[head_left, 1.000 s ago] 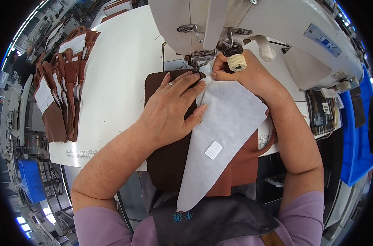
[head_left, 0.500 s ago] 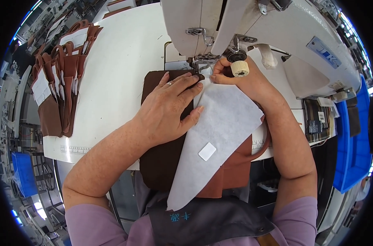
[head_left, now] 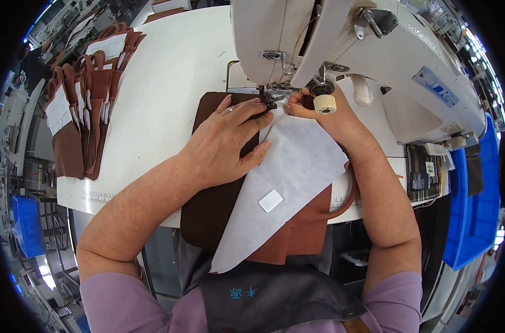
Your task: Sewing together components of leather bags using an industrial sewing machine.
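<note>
My left hand (head_left: 222,139) lies flat with fingers apart on a dark brown panel (head_left: 208,219). Its fingertips reach the panel's upper edge, close beside the presser foot (head_left: 271,99) of a sewing machine. A white lining sheet (head_left: 297,152) with a small blank white label (head_left: 270,201) overlaps the panel, and my left thumb touches its edge. Just right of the foot, my right hand (head_left: 324,116) pinches the top of this sheet; a tension knob partly hides those fingers. Beneath the sheet a reddish-brown piece (head_left: 305,233) shows, with a strap handle (head_left: 347,205).
The white sewing machine (head_left: 430,61) arches over the far right. Several brown handled bag pieces (head_left: 89,105) with white linings lie at the table's left. A blue bin (head_left: 458,222) and a pile of dark fabric and papers (head_left: 422,172) are at right. A ruler strip runs along the front edge.
The whole view has shifted slightly, and the lower tip of the white sheet appears farther left. Both hands keep about the same places and hold beside the presser foot.
</note>
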Tool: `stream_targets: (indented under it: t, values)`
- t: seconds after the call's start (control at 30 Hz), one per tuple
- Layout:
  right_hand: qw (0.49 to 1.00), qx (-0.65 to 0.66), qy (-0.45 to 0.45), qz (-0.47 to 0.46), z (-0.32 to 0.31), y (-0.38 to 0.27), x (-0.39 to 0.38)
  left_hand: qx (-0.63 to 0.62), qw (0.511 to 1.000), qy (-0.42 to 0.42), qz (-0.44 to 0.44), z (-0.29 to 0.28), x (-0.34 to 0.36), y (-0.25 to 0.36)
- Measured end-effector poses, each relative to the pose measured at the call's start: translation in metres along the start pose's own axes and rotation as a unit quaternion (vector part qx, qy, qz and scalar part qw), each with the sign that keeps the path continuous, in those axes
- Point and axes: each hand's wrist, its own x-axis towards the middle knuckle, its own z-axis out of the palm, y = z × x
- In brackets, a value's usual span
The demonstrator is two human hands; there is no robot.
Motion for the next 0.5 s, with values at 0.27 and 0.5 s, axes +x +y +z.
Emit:
stream_targets:
  t: [0.27, 0.5]
  values:
    - [0.999, -0.020, 0.026, -0.028, 0.002, -0.020, -0.010, -0.029, 0.998, -0.028, 0.048, -0.008, 0.005, -0.022]
    - [0.966, -0.107, 0.092, -0.215, 0.025, -0.041, -0.029, 0.137, 0.968, -0.209, 0.025, -0.066, 0.035, -0.030]
